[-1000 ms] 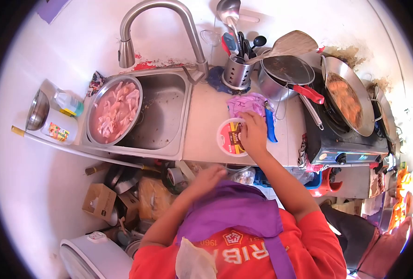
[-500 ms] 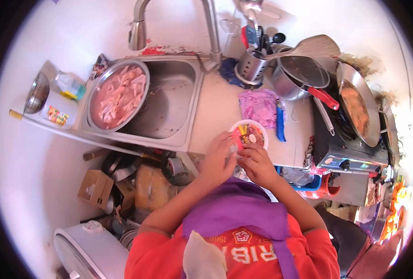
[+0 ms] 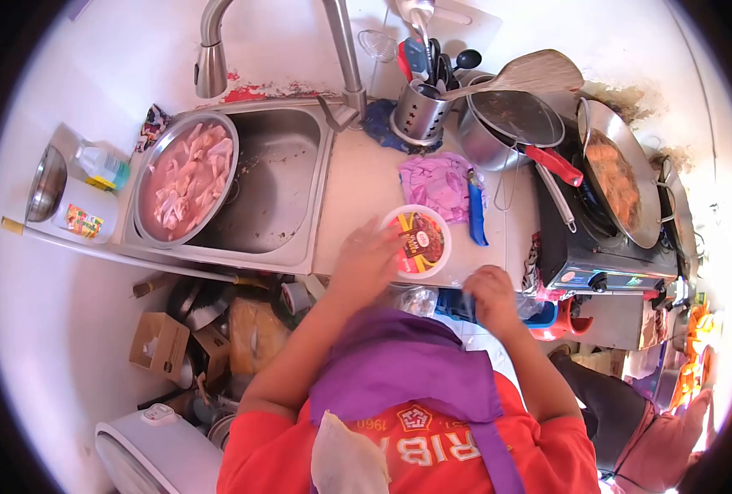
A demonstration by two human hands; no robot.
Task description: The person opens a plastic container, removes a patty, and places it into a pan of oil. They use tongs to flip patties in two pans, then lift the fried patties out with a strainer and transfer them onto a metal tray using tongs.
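Observation:
A round white plastic tub (image 3: 425, 240) with a red, yellow and dark printed lid sits on the counter near its front edge. My left hand (image 3: 370, 257) is at the tub's left side, its fingers reaching over the rim onto the lid. Right of the tub and apart from it, my right hand (image 3: 491, 296) is held off the counter's front edge with curled fingers; whatever they may pinch is too small to make out. Just behind the tub lie a crumpled pink plastic bag (image 3: 436, 183) and a blue-handled tool (image 3: 476, 210), perhaps a cutter.
A metal bowl of raw chicken pieces (image 3: 191, 177) stands over the left of the sink (image 3: 279, 177). Behind are a faucet (image 3: 345, 49) and a utensil holder (image 3: 419, 114). On the right, a pot (image 3: 485, 136) and a pan of frying food (image 3: 621, 185) stand by the stove (image 3: 609, 267).
My right hand has left the tub and moved right, toward the counter's front edge. My left hand stays at the tub's left side. The whole view has shifted slightly.

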